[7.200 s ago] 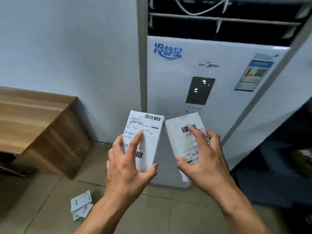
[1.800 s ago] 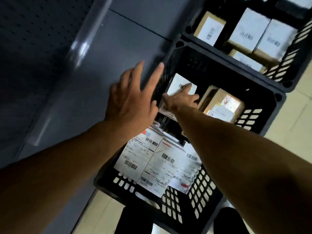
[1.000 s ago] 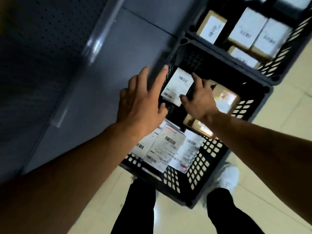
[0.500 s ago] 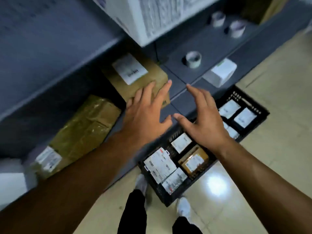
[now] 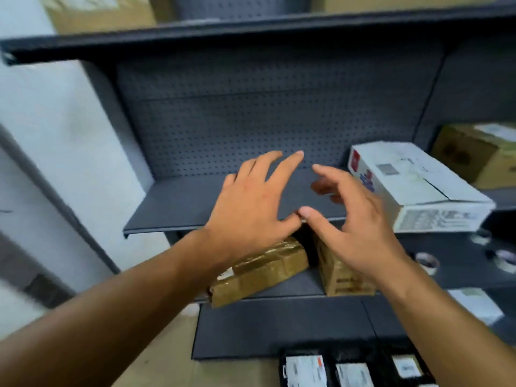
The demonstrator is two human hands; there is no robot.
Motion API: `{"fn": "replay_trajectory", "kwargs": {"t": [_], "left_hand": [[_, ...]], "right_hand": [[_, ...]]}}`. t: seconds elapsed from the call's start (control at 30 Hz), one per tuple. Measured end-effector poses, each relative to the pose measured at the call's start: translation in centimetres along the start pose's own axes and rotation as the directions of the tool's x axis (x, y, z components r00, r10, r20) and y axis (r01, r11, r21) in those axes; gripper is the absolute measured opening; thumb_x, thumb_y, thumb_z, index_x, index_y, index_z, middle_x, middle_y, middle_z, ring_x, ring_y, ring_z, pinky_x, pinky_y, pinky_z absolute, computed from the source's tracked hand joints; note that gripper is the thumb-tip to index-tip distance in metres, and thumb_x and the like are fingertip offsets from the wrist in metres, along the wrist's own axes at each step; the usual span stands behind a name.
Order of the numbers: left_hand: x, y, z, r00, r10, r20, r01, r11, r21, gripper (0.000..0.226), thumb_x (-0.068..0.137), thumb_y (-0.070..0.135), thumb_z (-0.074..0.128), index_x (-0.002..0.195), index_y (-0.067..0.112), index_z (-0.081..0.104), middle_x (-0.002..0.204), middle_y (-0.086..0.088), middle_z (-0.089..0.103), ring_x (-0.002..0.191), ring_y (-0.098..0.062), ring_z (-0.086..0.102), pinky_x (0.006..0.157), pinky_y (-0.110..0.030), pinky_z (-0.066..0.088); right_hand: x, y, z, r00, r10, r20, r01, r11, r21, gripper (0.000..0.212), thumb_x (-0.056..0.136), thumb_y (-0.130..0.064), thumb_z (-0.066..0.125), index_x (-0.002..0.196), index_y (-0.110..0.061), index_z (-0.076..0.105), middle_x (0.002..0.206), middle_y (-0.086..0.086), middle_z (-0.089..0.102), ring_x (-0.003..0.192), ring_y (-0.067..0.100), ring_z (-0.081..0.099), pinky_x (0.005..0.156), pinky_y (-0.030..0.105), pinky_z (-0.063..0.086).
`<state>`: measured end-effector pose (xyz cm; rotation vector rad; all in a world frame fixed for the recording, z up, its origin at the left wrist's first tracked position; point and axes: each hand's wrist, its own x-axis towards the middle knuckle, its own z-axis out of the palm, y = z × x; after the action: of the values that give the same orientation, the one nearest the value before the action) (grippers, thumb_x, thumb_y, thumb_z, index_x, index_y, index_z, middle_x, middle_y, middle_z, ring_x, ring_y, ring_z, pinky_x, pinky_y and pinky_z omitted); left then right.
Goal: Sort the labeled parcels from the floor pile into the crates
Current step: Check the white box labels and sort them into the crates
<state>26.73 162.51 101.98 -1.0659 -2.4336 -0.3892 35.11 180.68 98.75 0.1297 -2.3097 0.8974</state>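
Both of my hands are raised in front of a dark grey shelf unit, and neither holds anything. My left hand (image 5: 251, 202) has its fingers spread. My right hand (image 5: 354, 219) is beside it, fingers loosely curled and apart, the thumbs nearly touching. At the bottom edge of the view a black crate (image 5: 282, 367) holds several white labeled parcels (image 5: 305, 370). The floor pile is not in view.
A bare grey shelf board (image 5: 178, 205) lies behind my hands. Below it sit two brown taped parcels (image 5: 259, 272). A white carton (image 5: 413, 185) lies on the shelf at right, tape rolls (image 5: 427, 262) below it. A pale wall (image 5: 55, 135) is at left.
Both parcels I held have been put into the crate and let go. My view has since swung up from the crate to the shelves, with both hands lifted and holding nothing.
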Motion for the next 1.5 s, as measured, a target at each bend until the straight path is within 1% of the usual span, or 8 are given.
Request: {"fn": "replay_trajectory", "kwargs": {"t": [0.37, 0.5, 0.7, 0.97, 1.07, 1.2, 1.37, 1.5], "left_hand": [[-22.9, -17.4, -22.5, 0.92, -0.353, -0.173, 0.38, 0.91, 0.165, 0.085, 0.083, 0.061, 0.057, 0.156, 0.041, 0.017, 0.155, 0.005, 0.036, 0.138, -0.024, 0.039, 0.108, -0.05, 0.042], [-32.8, -22.5, -29.3, 0.866, -0.445, -0.226, 0.49, 0.846, 0.212, 0.086, 0.083, 0.063, 0.056, 0.157, 0.038, 0.018, 0.155, 0.002, 0.037, 0.138, -0.024, 0.041, 0.106, -0.051, 0.045], [-44.2, -29.5, -36.9, 0.75, -0.595, -0.288, 0.659, 0.71, 0.249, 0.08, 0.087, 0.061, 0.06, 0.155, 0.037, 0.026, 0.154, 0.005, 0.043, 0.136, -0.021, 0.045, 0.103, -0.046, 0.046], [-53.8, -39.4, -42.0, 0.604, -0.747, -0.277, 0.797, 0.555, 0.239, 0.077, 0.083, 0.069, 0.055, 0.151, 0.044, 0.03, 0.14, 0.014, 0.054, 0.123, -0.009, 0.055, 0.096, -0.041, 0.055], [-54.7, -43.7, -42.4, 0.568, -0.766, -0.303, 0.822, 0.504, 0.266, 0.078, 0.08, 0.071, 0.048, 0.15, 0.045, 0.029, 0.139, 0.016, 0.053, 0.122, -0.008, 0.054, 0.096, -0.039, 0.054], [-54.9, -50.4, -43.0, 0.5, -0.807, -0.314, 0.86, 0.421, 0.288, 0.075, 0.086, 0.062, 0.058, 0.152, 0.041, 0.028, 0.139, 0.013, 0.053, 0.123, -0.009, 0.053, 0.097, -0.04, 0.054], [-56.4, -57.4, -44.7, 0.427, -0.815, -0.391, 0.895, 0.321, 0.308, 0.073, 0.086, 0.062, 0.054, 0.151, 0.037, 0.032, 0.14, 0.009, 0.054, 0.124, -0.012, 0.054, 0.097, -0.043, 0.054], [-60.2, -62.1, -45.3, 0.335, -0.841, -0.425, 0.93, 0.222, 0.292, 0.073, 0.084, 0.063, 0.052, 0.15, 0.038, 0.034, 0.138, 0.009, 0.055, 0.124, -0.014, 0.055, 0.097, -0.045, 0.053]], "right_hand": [[1.5, -27.2, 16.8, 0.937, -0.31, 0.161, 0.267, 0.934, 0.239, 0.072, 0.084, -0.06, 0.063, 0.148, -0.04, 0.04, 0.123, -0.016, 0.06, 0.114, 0.0, 0.058, 0.099, 0.026, 0.049], [0.0, -37.6, 23.8, 0.858, -0.431, 0.279, 0.357, 0.892, 0.279, 0.065, 0.087, -0.054, 0.068, 0.146, -0.04, 0.043, 0.123, -0.017, 0.06, 0.115, 0.0, 0.057, 0.101, 0.034, 0.051], [-1.0, -49.5, 32.9, 0.73, -0.582, 0.359, 0.467, 0.808, 0.359, 0.076, 0.079, -0.071, 0.051, 0.147, -0.038, 0.042, 0.127, -0.012, 0.061, 0.114, 0.006, 0.059, 0.099, 0.036, 0.055], [1.4, -57.4, 48.3, 0.64, -0.673, 0.372, 0.46, 0.723, 0.516, 0.08, 0.085, -0.068, 0.061, 0.15, -0.055, 0.017, 0.125, -0.018, 0.057, 0.107, 0.003, 0.061, 0.094, 0.032, 0.057], [3.2, -60.0, 54.8, 0.571, -0.738, 0.359, 0.495, 0.659, 0.566, 0.078, 0.086, -0.071, 0.057, 0.151, -0.052, 0.02, 0.121, -0.017, 0.059, 0.102, -0.001, 0.06, 0.092, 0.029, 0.058], [6.6, -63.8, 62.0, 0.469, -0.806, 0.36, 0.486, 0.576, 0.657, 0.077, 0.085, -0.076, 0.05, 0.152, -0.048, 0.026, 0.119, -0.017, 0.059, 0.103, 0.004, 0.062, 0.089, 0.026, 0.057], [10.2, -68.9, 70.4, 0.36, -0.878, 0.316, 0.482, 0.464, 0.743, 0.072, 0.083, -0.075, 0.05, 0.147, -0.046, 0.036, 0.118, -0.024, 0.055, 0.104, -0.009, 0.057, 0.088, 0.021, 0.054], [10.8, -73.9, 77.2, 0.281, -0.904, 0.323, 0.424, 0.419, 0.803, 0.069, 0.083, -0.071, 0.052, 0.143, -0.036, 0.048, 0.117, -0.017, 0.062, 0.105, -0.001, 0.062, 0.088, 0.023, 0.056]]}}
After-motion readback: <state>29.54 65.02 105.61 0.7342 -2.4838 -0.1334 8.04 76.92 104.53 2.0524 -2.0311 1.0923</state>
